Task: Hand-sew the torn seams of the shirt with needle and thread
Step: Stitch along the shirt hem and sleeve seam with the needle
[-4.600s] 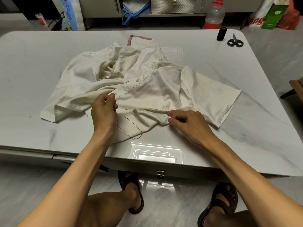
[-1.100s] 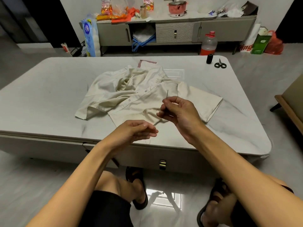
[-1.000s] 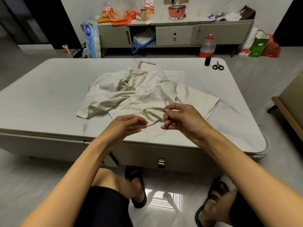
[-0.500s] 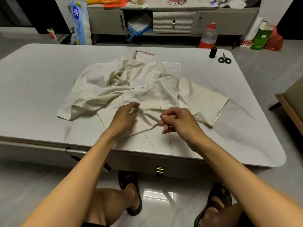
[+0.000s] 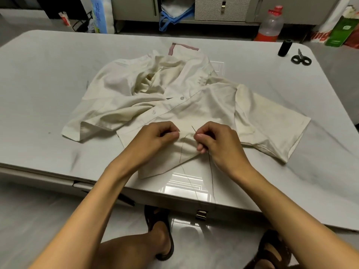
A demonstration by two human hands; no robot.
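Dark thread [image 5: 210, 171] is seen trailing in two long strands from under the right hand [image 5: 215, 140] down past the near edge of the table [image 5: 48, 74]. A snag or knot is judged likely if that slack is caught under the wrist or on the edge as a stitch is drawn. The needle [image 5: 193, 129] is pinched between thumb and forefinger of the right hand, its tip raised and slanted toward the left hand [image 5: 155, 138]. That hand's thumb and fingers are closed on a fold of the shirt [image 5: 194, 98] just beside the tip. A pricked left fingertip is risked if the point is driven through too near. If the fold is gripped unevenly, the seam edges may be sewn out of line, or a lower layer may be caught by mistake.

The shirt is cream, short-sleeved and crumpled, and is spread beyond and to both sides of the hands, with its hem bunched between them. Two buttons are seen on the placket just beyond the left hand, and faint yellowish marks on the sleeve beyond the right. The tear itself cannot be made out. A spool [image 5: 284, 47] and scissors [image 5: 300, 59] are left well beyond the right hand.
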